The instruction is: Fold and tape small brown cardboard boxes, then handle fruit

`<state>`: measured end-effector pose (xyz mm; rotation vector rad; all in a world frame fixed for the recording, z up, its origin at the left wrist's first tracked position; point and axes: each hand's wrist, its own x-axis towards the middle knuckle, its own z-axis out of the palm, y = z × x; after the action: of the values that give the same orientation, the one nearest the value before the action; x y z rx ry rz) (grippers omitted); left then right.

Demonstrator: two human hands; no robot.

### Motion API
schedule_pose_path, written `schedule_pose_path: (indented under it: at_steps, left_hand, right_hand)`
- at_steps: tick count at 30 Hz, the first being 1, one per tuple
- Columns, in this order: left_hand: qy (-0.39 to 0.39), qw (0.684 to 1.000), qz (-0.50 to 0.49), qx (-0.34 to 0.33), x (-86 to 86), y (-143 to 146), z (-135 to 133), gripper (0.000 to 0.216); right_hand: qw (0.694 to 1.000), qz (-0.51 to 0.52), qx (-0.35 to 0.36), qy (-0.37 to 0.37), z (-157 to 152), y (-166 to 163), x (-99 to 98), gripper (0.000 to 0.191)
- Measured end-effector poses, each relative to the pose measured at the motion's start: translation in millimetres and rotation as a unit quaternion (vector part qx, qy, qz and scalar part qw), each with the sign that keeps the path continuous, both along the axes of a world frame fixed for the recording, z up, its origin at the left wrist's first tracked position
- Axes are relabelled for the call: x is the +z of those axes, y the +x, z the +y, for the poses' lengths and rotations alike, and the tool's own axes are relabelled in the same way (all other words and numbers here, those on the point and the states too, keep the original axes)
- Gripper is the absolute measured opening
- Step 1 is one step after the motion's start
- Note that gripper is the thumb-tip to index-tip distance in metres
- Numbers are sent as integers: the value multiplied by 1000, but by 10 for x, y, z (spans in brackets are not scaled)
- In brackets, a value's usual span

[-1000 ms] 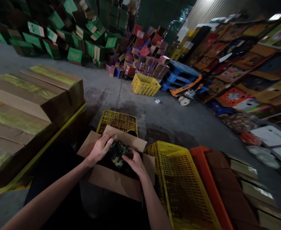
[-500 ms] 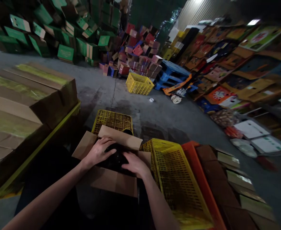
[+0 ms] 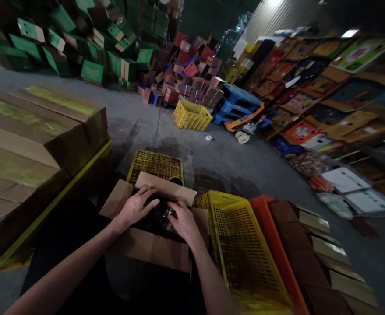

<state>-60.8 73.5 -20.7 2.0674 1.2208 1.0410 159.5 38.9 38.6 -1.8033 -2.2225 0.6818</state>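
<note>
Where the dark, glossy bundle lies inside the open brown cardboard box, the left hand and right hand both press curled fingers onto it. Just right stands a yellow perforated plastic crate; beyond, another yellow crate.

Brown cardboard box; beside it, yellow lattice crate, then orange crate. Beyond: second yellow crate, blue pallets, green cartons.
</note>
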Motion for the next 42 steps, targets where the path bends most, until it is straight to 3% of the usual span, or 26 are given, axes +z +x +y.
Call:
schedule_pose_path:
  at_steps: [4, 9, 12, 15, 18, 22, 27, 30, 34, 37, 42]
  left_hand:
    - [36, 999, -10, -9, 61, 13, 15, 38]
    - [36, 999, 16, -24, -2, 16, 13, 34]
    - [37, 999, 35, -15, -55, 28, 16, 31]
    - [29, 999, 36, -17, -67, 31, 34, 30]
    - [16, 999, 32, -18, -52, 22, 50, 32]
    - [11, 1000, 8, -14, -43, 18, 56, 34]
    - [11, 1000, -3, -5, -72, 35, 72, 32]
    - [7, 1000, -17, 1, -58, 40, 71, 31]
    - [-1, 999, -29, 17, -5, 57, 53, 29]
    - [-8, 999, -27, 36, 18, 75, 48, 29]
    - [-10, 998, -34, 48, 38, 82, 41, 26]
  right_hand:
    - [988, 152, 33, 3, 26, -174, 106, 56]
    - [962, 267, 6, -50, 130, -96, -86, 57]
    - [985, 152, -21, -76, 163, 92, -212, 46]
    - [991, 27, 15, -127, 140, 155, -337, 43]
    - [981, 12, 66, -180, 98, 44, -471, 45]
    - [973, 18, 121, -197, 109, -133, -568, 37]
    - [979, 44, 115, -165, 121, -131, -491, 40]
    - [990, 52, 75, -104, 49, -77, -353, 43]
    - [1000, -19, -3, 18, -85, 35, -93, 38]
    - [996, -75, -16, 50, -185, 142, 41, 43]
    - [990, -109, -52, 70, -291, 252, 2, 52]
